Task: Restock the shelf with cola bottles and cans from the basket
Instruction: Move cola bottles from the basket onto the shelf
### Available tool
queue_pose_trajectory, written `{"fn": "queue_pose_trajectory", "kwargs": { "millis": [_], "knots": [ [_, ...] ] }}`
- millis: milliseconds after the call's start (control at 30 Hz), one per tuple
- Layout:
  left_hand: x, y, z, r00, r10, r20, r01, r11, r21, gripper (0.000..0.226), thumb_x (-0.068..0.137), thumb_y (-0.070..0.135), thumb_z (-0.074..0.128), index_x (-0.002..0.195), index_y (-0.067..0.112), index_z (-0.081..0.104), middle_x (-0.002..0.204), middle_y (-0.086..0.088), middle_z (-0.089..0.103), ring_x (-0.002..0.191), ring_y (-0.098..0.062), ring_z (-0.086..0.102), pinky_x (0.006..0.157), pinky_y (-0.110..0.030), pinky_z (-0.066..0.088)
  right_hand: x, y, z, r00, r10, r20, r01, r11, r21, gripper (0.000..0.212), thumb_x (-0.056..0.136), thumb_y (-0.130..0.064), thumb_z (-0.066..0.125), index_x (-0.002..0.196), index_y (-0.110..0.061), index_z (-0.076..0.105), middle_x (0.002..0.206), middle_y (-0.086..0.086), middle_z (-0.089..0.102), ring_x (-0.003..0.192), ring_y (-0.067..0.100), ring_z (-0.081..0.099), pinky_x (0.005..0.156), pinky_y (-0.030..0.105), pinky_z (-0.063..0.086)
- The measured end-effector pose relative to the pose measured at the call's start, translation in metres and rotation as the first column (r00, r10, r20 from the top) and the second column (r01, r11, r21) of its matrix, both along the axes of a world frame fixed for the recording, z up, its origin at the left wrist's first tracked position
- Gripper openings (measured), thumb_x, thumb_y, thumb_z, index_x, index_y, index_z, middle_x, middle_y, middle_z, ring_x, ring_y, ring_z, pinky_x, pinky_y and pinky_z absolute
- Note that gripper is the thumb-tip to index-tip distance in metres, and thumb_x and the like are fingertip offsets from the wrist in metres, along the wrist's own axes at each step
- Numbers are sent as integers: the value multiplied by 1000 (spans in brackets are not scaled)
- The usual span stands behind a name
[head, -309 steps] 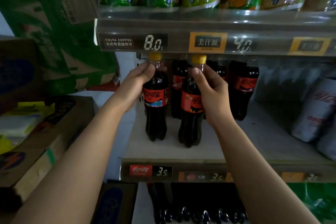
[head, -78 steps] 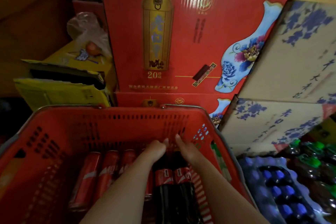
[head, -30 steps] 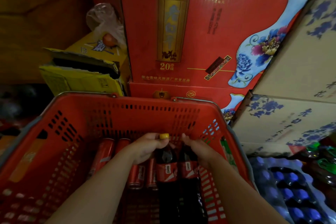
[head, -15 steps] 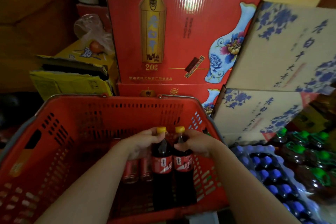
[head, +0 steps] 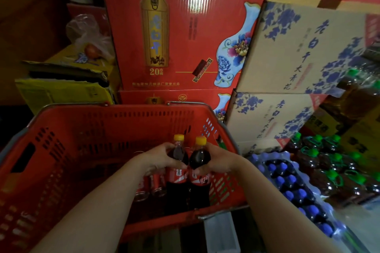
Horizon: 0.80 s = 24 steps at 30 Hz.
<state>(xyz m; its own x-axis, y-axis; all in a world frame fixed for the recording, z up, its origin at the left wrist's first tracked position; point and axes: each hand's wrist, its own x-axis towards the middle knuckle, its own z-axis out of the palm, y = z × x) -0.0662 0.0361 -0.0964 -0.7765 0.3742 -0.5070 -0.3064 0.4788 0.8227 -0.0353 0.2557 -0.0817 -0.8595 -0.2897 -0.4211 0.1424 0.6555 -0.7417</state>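
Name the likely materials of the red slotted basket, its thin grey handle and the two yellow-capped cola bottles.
Red slotted basket: moulded plastic, matt; uniform colour, neat slots.
Thin grey handle: probably metal wire, faintly shiny.
Yellow-capped cola bottles: clear glossy plastic, likely; dark drink and highlights show through.

Dim light is coming from above; glare is streaking the glossy red cardboard carton [head: 185, 37]. Shadow is swallowing the floor of the red plastic basket [head: 123, 121] and the left corners. Wide-angle edges are bending, right side blurring.
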Motion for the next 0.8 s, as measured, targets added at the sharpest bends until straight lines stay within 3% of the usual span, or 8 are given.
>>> {"fn": "queue_pose_trajectory", "kwargs": {
  "millis": [167, 300, 433, 567, 633, 733, 800],
  "knots": [
    [4, -8, 18, 993, 75, -89, -68, 995, 75, 78, 41, 32, 93, 112, 32, 62, 125, 2, 56, 112, -22, 58, 98, -42, 49, 7, -7, 13, 993, -26, -115, 13, 994, -112, 78, 61, -35, 86, 130, -33, 52, 124, -11, 64, 117, 11, 58, 105, 40, 45],
    [-4, -20, 45, 980, 155, -123, -129, 971, 201, 93, 34, 34, 96, 121, 27, 61, 122, -3, 65, 111, -20, 62, 99, -39, 48, 2, -12, 37, 976, -91, -200, 37, 964, -263, 52, 67, -15, 88, 115, -21, 67, 108, -6, 73, 103, 7, 67, 94, 28, 52],
    [-7, -32, 82, 942, 293, -165, -225, 913, 340, 67, 50, 17, 90, 113, 23, 66, 110, -5, 72, 108, -22, 64, 98, -40, 48, -8, -21, 62, 935, -236, -266, 92, 883, -460, 37, 67, -8, 87, 99, -20, 72, 93, -8, 76, 89, 7, 72, 77, 19, 55],
    [-6, -50, 113, 869, 465, -170, -357, 826, 436, 69, 51, 18, 89, 116, 10, 65, 106, -10, 73, 105, -29, 66, 101, -47, 46, -29, -25, 77, 900, -345, -266, 115, 776, -620, 31, 68, -12, 86, 95, -18, 72, 89, -6, 77, 84, 5, 71, 71, 16, 53],
    [-1, -56, 127, 824, 540, -173, -391, 761, 517, 68, 56, 13, 85, 119, 5, 63, 105, -12, 72, 99, -28, 68, 92, -41, 52, -38, -29, 81, 884, -391, -257, 121, 722, -681, 35, 66, -22, 88, 96, -16, 73, 93, -3, 77, 88, 8, 71, 76, 20, 55],
    [12, -63, 148, 727, 665, -170, -436, 639, 634, 56, 61, 10, 80, 114, 5, 63, 93, -7, 72, 80, -20, 69, 68, -28, 57, -54, -40, 91, 895, -405, -188, 110, 609, -785, 52, 56, -33, 87, 101, -11, 74, 101, 8, 76, 97, 24, 70, 89, 37, 54],
    [24, -69, 157, 633, 756, -164, -481, 551, 682, 44, 64, 16, 79, 106, 11, 67, 90, -3, 74, 79, -18, 69, 71, -28, 57, -60, -51, 103, 924, -349, -154, 71, 554, -829, 44, 60, -28, 87, 99, -12, 74, 99, 8, 75, 94, 23, 70, 86, 37, 53]
  ]
}}
